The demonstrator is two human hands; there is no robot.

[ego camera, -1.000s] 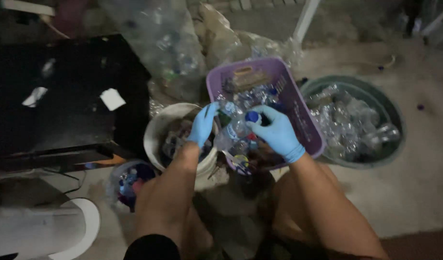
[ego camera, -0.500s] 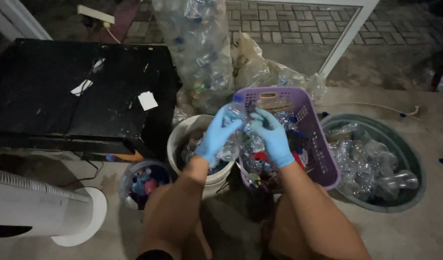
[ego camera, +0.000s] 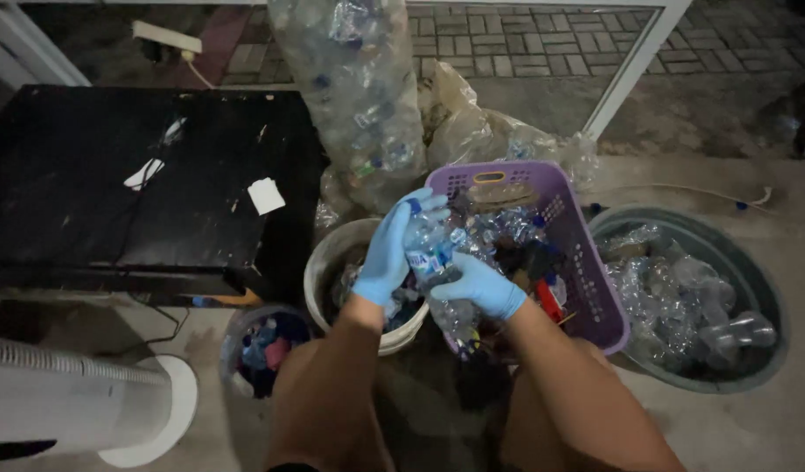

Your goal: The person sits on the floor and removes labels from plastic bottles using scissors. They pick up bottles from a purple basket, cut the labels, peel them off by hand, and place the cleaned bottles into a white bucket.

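Note:
Both my hands wear blue gloves and hold one clear plastic bottle [ego camera: 427, 245] with a blue cap and a label. My left hand [ego camera: 392, 245] grips its upper part near the cap. My right hand [ego camera: 481, 284] supports it from below. The bottle is upright above the gap between a white bucket [ego camera: 328, 262] and a purple plastic basket [ego camera: 586, 271] that is full of crushed bottles and scraps.
A round dark tub [ego camera: 752, 280] of clear bottles lies at the right. A small container of coloured caps [ego camera: 261, 345] stands at the lower left, beside a white fan base [ego camera: 149, 411]. A black table [ego camera: 114, 192] and a tall clear bag of bottles [ego camera: 358, 87] lie beyond.
My hands have lifted a bottle out of the basket and brought it upright between the bucket and the basket. The view has tilted up and back.

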